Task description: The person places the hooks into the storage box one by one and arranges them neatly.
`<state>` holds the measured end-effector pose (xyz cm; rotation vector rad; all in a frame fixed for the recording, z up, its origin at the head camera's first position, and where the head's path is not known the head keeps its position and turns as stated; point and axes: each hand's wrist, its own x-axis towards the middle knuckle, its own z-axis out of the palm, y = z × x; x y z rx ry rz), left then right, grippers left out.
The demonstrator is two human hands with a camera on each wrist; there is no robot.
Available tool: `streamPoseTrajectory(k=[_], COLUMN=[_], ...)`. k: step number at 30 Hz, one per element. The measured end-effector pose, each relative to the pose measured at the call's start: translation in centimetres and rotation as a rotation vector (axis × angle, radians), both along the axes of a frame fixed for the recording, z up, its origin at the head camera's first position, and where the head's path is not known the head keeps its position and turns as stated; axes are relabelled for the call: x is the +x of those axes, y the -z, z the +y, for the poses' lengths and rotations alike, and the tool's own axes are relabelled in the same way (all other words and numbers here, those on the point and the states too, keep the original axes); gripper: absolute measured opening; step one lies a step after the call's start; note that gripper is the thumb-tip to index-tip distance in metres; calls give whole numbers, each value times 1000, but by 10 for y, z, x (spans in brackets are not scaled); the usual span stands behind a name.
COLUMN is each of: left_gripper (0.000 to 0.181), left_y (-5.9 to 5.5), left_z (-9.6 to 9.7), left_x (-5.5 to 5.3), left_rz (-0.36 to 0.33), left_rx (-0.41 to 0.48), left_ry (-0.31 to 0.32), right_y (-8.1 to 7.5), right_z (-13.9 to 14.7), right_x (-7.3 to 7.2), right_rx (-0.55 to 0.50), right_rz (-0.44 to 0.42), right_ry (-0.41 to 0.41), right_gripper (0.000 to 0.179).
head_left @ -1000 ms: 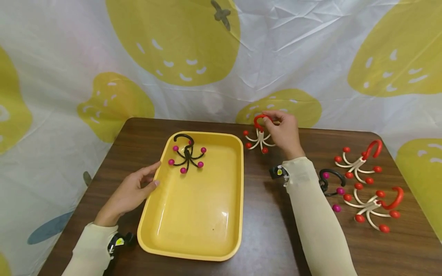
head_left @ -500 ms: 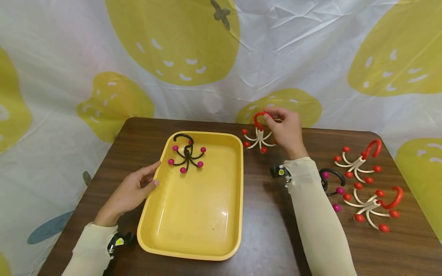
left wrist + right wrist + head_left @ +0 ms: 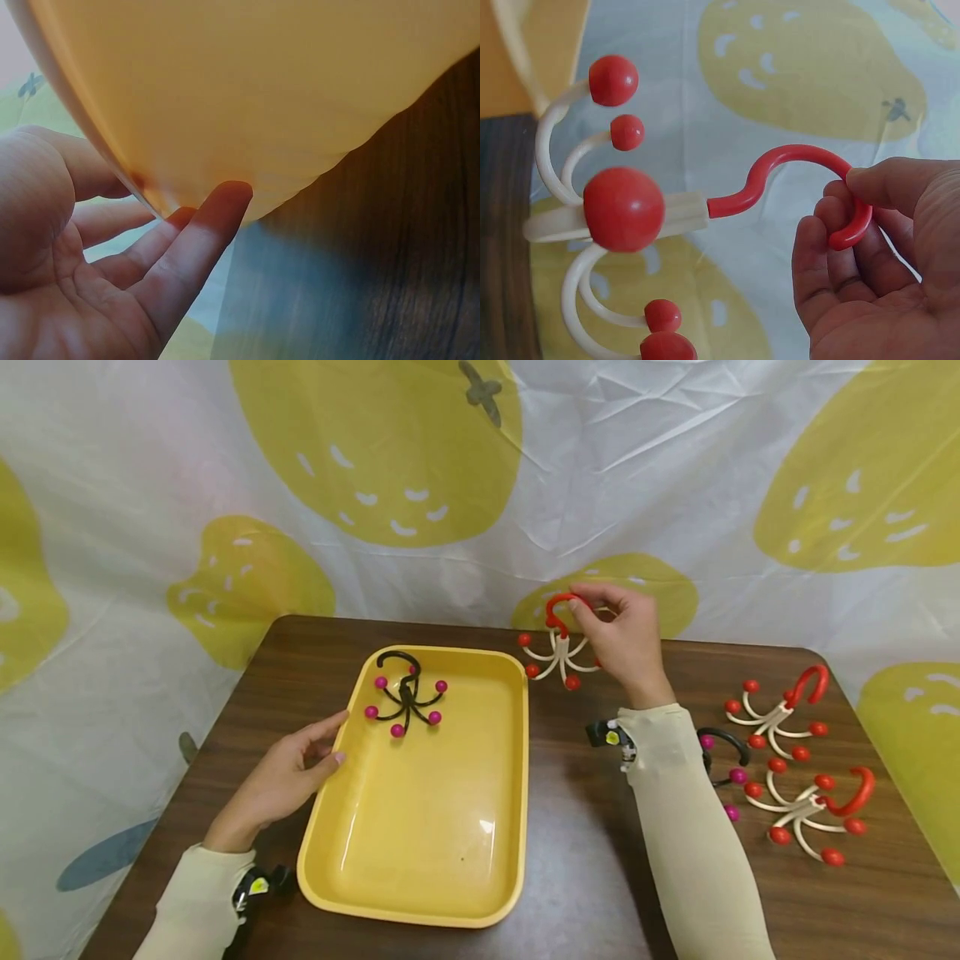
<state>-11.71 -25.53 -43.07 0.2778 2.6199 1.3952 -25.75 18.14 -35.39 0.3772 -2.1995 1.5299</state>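
Red-and-white hanger [image 3: 562,649] dangles near the middle of the tabletop's [image 3: 577,860] far edge, hook uppermost, just beside the far right corner of a yellow tray [image 3: 427,835]. It is in the right hand [image 3: 628,631], whose grip is grasping the curved end of the red hook between thumb and fingers. Below that hook, a short white stem [image 3: 686,212] spreads into curved white arms with glossy red balls [image 3: 624,208] at their tips. The left hand [image 3: 288,768] touches the tray's left edge, its thumb at the rim and its fingers against the outer wall; that grip is not clenched, the fingers lying fairly straight. The tray stands left of the tabletop's centre, its long sides running from near to far. Inside it, at the far left corner, sits a black hanger with magenta balls [image 3: 407,693], its hook rising close to the far wall. Toward the tabletop's right edge are two matching hangers with red hooks: a farther one [image 3: 780,717] near the far right corner, and a nearer one [image 3: 806,806] closer to the person. Just left of these, a second black hanger [image 3: 731,737] is partly hidden by the cream right sleeve [image 3: 701,827]. Behind the far edge hangs a pale cloth [image 3: 450,581] printed with large yellow shapes.
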Motion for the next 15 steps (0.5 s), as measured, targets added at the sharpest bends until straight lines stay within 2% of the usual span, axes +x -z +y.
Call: streamPoseTrajectory(k=[10, 15], left_gripper=[58, 56], left_y=[3, 5], left_z=[0, 0], left_x=[-1, -1], left_rz=[-9, -35], left_rx=[47, 84], left_ry=[-6, -14], right_y=[-23, -31], right_z=[-17, -27], right_x=[23, 31], right_rx=[-64, -53], right_rz=[74, 115], right_ry=[-96, -136], right_gripper=[18, 17])
